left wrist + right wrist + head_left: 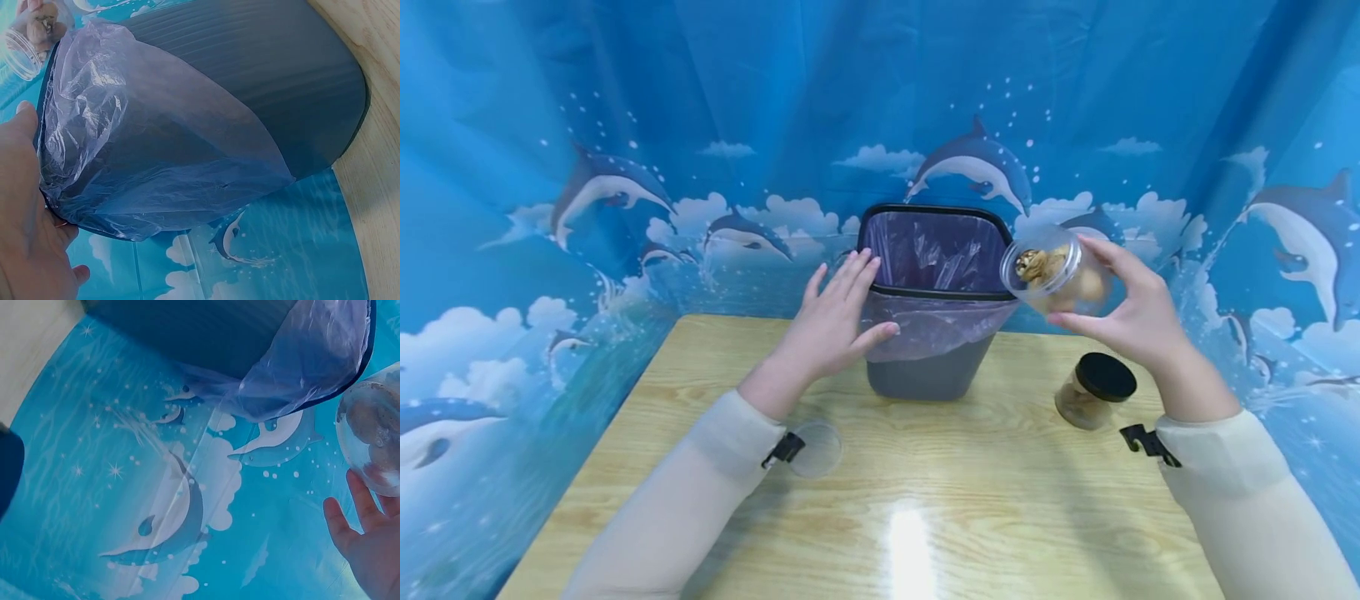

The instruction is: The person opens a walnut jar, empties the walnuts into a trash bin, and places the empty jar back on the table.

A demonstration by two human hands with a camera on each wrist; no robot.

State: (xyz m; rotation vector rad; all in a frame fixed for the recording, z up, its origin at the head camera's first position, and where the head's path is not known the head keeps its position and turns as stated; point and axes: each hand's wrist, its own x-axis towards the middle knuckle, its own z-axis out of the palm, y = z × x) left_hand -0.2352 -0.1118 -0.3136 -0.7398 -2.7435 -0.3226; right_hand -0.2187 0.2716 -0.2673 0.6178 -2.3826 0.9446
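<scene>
In the head view, my right hand (1131, 312) grips a clear plastic jar (1078, 283) between thumb and fingers. The jar is tipped sideways, its mouth facing left at the right rim of a grey trash bin (936, 375). Inside lie brown, wrinkled, walnut-like pieces (1033, 265). A thin translucent bag (925, 325) lines the bin and folds over its black rim. My left hand (831, 321) lies against the bin's left rim with its fingers stretched out. The left wrist view shows that hand (31, 206) at the bag-covered rim. The right wrist view shows the jar (375, 431) only in part.
A small jar with a black lid (1107, 377) stands on the wooden table (1000, 500) at the right. A clear round lid (816, 448) lies flat beside my left wrist. Behind the bin hangs a blue dolphin-print curtain (760, 108).
</scene>
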